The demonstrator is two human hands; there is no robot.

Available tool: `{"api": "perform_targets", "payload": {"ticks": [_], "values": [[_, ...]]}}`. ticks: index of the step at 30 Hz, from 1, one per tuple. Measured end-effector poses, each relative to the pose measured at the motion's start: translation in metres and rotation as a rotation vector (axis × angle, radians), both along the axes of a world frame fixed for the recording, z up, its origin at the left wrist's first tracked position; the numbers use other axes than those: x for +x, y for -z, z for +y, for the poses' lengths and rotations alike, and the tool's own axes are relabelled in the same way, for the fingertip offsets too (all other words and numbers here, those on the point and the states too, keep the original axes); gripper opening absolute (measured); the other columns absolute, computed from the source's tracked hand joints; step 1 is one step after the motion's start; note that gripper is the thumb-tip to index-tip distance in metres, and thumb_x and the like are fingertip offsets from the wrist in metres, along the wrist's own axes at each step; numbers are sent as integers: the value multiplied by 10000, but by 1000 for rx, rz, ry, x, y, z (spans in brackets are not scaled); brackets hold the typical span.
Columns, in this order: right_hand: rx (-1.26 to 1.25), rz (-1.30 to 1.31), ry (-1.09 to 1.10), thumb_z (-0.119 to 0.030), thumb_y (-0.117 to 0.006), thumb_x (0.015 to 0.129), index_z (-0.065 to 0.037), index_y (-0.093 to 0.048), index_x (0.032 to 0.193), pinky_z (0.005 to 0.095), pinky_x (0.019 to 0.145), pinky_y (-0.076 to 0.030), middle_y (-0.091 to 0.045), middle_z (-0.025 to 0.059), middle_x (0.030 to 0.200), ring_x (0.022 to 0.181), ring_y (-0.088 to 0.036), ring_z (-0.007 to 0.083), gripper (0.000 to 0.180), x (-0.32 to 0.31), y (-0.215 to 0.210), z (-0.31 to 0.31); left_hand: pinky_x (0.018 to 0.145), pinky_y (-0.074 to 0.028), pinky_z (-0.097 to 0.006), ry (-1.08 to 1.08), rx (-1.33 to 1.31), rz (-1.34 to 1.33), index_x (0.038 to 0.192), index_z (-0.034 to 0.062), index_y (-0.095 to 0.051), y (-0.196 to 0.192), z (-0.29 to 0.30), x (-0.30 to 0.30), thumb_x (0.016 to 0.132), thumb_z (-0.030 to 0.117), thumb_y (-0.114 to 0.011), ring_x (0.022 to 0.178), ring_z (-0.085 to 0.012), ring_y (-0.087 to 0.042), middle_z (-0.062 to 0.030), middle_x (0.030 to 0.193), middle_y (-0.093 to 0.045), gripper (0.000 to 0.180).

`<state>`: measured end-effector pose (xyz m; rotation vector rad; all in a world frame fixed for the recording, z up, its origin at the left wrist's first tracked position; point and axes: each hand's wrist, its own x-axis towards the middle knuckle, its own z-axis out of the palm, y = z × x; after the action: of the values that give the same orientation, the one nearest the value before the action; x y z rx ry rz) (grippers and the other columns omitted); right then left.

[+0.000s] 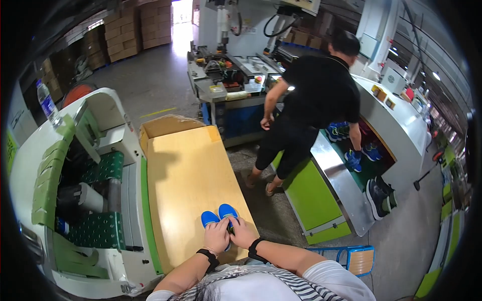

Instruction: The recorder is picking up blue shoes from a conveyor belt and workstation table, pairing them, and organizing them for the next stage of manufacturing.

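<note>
Two blue shoes lie side by side near the front of a light wooden tabletop, with their toes away from me: the left shoe (208, 217) and the right shoe (227, 210). My left hand (216, 237) is closed over the rear of the left shoe. On the right shoe's opening, my right hand (244, 234) rests with its fingers bent around the edge. The two hands meet between the shoes, and they hide the heels and most of the uppers. Each wrist wears a black band.
Left of the wooden table (186, 170) stands a white conveyor machine (118, 200) with a green belt; a water bottle (47, 103) sits on it. Ahead, a co-worker (316, 95) in black reaches toward blue shoes (353, 160) on another conveyor. A blue-framed stool (360, 261) stands right.
</note>
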<state>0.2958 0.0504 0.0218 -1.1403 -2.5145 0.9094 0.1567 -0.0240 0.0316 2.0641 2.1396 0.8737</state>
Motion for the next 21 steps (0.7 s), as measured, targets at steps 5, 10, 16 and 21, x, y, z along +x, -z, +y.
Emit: {"api": "perform_targets", "payload": {"ticks": [5,10,16,21], "values": [[25,-17,-3,-233,-656,829,-118,-358,1424,511,963,-458,-429,265,1334,1155,-511,479,675,-2,-1,2,905,-426,-413,-12,36,-2,1250,68,-589,4,0,-1,799,145,-601,974,-247,-599,-79,1225,-644,458],[-31,-17,-13,-244,-663,832,-92,-365,1412,502,984,-449,-436,269,1319,1186,-490,478,669,-6,-7,1,886,-427,-417,-64,19,-52,1252,67,-566,-6,-6,0,802,109,-585,977,-293,-599,-109,1202,-646,453],[-2,0,-9,-117,-710,750,-73,-371,1396,495,961,-454,-475,274,1274,1155,-503,458,730,-8,-9,0,869,-424,-432,-1,16,-139,1241,76,-543,12,-1,-3,806,169,-600,986,-318,-588,-105,1166,-629,448],[-4,22,-31,-48,-691,761,-27,-334,1413,492,969,-450,-435,267,1277,1142,-506,467,743,-5,-5,-3,898,-394,-397,-27,-35,-79,1315,87,-516,20,-4,3,844,190,-581,985,-263,-568,-63,1256,-598,487]]}}
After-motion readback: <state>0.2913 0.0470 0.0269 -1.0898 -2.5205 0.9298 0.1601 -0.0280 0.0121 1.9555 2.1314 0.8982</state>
